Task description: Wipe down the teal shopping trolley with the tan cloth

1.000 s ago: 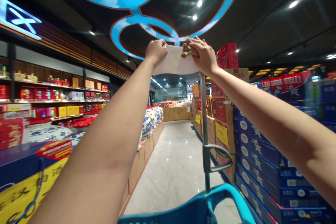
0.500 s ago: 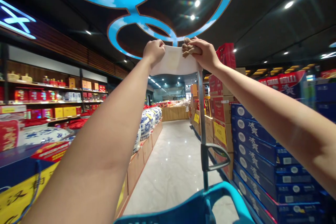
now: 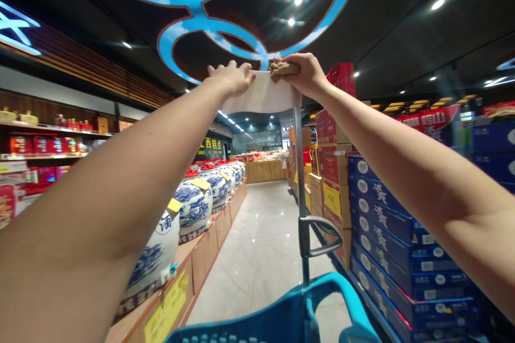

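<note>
In front of me a white sign panel (image 3: 263, 97) tops a metal pole (image 3: 301, 171) that rises from a teal shopping cart (image 3: 249, 327). My left hand (image 3: 231, 79) lies at the panel's upper left corner, fingers spread apart. A crumpled brown cloth (image 3: 284, 68) is gripped in my right hand (image 3: 308, 72), at the panel's upper right edge. Lower on the pole sits a grey loop-shaped bracket (image 3: 322, 249). My left forearm covers part of the shelves and jars behind it.
Blue-and-white jars (image 3: 193, 206) with red covers line a wooden ledge (image 3: 207, 252) on the left. Stacked blue boxes (image 3: 382, 225) and brown cartons (image 3: 338, 171) stand at the right. A pale shiny floor (image 3: 259, 225) runs between them to a wooden counter (image 3: 265, 171).
My left hand has loosened from a closed grip to spread fingers, and its arm has swung left. The right hand with the cloth has shifted slightly left. The jars now show more fully.
</note>
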Motion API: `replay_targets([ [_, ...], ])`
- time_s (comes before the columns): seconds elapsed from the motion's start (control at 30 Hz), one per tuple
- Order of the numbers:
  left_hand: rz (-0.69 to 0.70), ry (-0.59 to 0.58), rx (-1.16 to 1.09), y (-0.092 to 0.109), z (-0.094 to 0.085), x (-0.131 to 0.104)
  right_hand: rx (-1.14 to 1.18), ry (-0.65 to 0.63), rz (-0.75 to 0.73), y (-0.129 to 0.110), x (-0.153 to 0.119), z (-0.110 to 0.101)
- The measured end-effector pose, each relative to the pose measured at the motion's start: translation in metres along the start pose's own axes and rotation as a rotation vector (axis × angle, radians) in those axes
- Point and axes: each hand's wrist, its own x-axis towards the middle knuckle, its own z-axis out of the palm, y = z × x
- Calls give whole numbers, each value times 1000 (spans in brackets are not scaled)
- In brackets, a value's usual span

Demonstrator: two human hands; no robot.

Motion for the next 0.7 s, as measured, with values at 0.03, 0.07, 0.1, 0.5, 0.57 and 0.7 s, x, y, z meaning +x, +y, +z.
replay_targets([
  [0.03,61,5,-12,4,2,-1,-12,-7,5,0,0,0],
  [0.07,120,10,-27,8,4,-2,-22,-16,9,-1,0,0],
  [0.1,164,15,-41,14,6,-3,-29,-24,13,-1,-1,0],
  [0.5,75,178,-179,56,31,12,-95,-130,2,-10,1,-18],
  [0.57,68,204,-204,56,32,11,-127,-146,-36,-17,-14,-18],
  [0.7,60,221,-178,58,29,7,-126,-151,-88,-23,-55,-20],
])
